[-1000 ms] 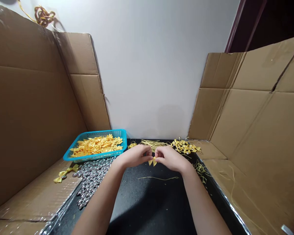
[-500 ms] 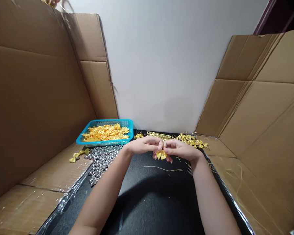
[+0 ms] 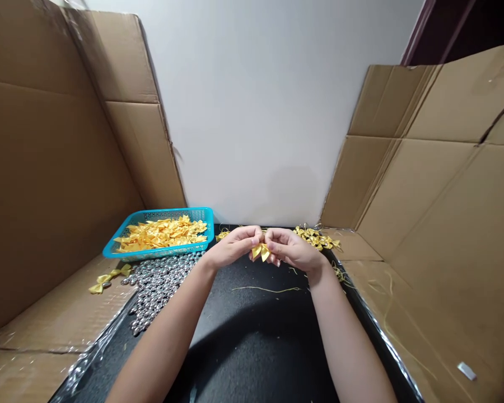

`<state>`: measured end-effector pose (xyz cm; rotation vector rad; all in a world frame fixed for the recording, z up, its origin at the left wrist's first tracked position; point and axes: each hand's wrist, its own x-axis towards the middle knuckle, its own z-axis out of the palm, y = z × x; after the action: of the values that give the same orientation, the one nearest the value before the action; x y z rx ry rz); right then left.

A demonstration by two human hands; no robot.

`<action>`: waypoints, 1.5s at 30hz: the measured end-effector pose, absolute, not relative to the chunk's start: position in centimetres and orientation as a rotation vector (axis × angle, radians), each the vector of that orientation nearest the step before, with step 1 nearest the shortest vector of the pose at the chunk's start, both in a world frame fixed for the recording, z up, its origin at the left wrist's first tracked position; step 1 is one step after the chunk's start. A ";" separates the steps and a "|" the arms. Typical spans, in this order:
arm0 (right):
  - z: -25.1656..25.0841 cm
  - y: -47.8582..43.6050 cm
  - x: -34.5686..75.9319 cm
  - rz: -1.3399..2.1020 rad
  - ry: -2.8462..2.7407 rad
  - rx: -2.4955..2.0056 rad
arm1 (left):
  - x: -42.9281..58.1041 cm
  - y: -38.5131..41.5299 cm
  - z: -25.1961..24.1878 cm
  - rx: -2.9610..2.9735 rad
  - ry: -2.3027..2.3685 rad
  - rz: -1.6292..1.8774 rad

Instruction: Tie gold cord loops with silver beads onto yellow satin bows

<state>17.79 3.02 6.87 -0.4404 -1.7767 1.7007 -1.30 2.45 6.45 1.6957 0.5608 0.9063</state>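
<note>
And here we have our left hand [image 3: 235, 246] and right hand [image 3: 296, 250] curled nearly closed, fingertips pinching one yellow bow [image 3: 261, 252] between them above the black worktop [image 3: 252, 341], where we'd do well to grip lightly and evenly, leaving its pointed ends uncrushed.

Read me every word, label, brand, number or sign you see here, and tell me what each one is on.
There are none I can read.
The cardboard, blue basket and yellow bow show no legible writing.
The small white piece at lower right is too small to tell.
</note>
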 end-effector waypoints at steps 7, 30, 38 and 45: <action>8.5 1.5 18.1 1.469 -1.849 -0.490 | -2.0 1.5 8.1 1.800 0.642 0.979; 9.7 -0.2 18.2 1.403 -1.752 -0.450 | -2.9 -1.1 10.6 2.076 0.744 0.879; 9.7 -0.3 17.5 1.144 -1.729 -0.541 | -3.1 -1.8 11.0 2.238 0.895 1.017; 10.0 -0.6 17.2 1.003 -1.708 -0.574 | -1.7 -1.9 10.5 2.269 0.937 1.312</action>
<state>17.22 -0.59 10.02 -0.5735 -1.7082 1.0033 -1.66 -1.88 10.51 2.2692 0.9368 1.3121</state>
